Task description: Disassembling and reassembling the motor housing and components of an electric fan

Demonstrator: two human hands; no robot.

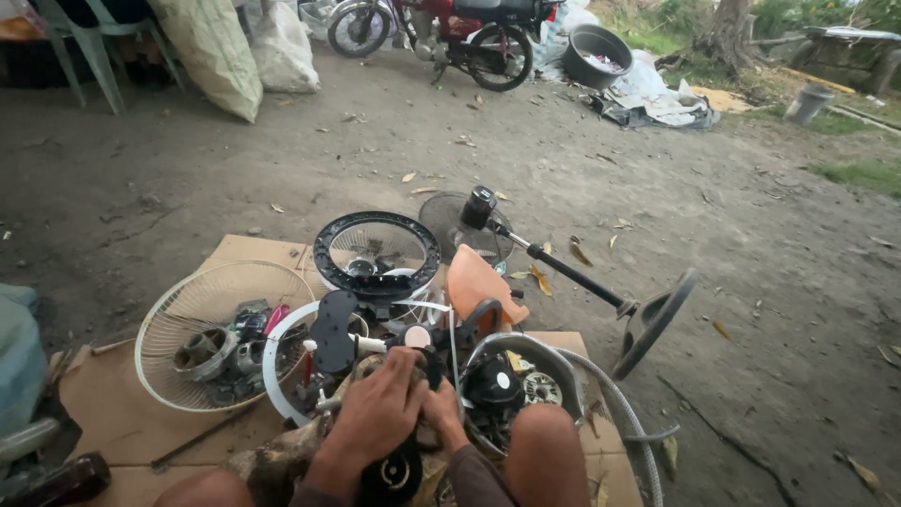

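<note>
Both hands work low in the view, between the person's bare knees. The left hand lies on top with its fingers curled down and closed around a black fan motor housing; the right hand is mostly hidden behind it, pressed against the same part, and how far its fingers are closed cannot be told. The housing sits over a sheet of cardboard spread on the dirt ground. Just beyond the fingers stand a black oval bracket and a white ring. To the left a white wire fan guard lies flat, holding loose motor parts. Ahead lies a black round fan guard frame, with an orange plastic piece beside it. A fan stand pole runs out to the right to its round base, and a grey hose curves past the right knee. The parts crowd the hands on three sides; open dirt begins past the cardboard edge. A motorcycle stands well apart at the top.
</note>
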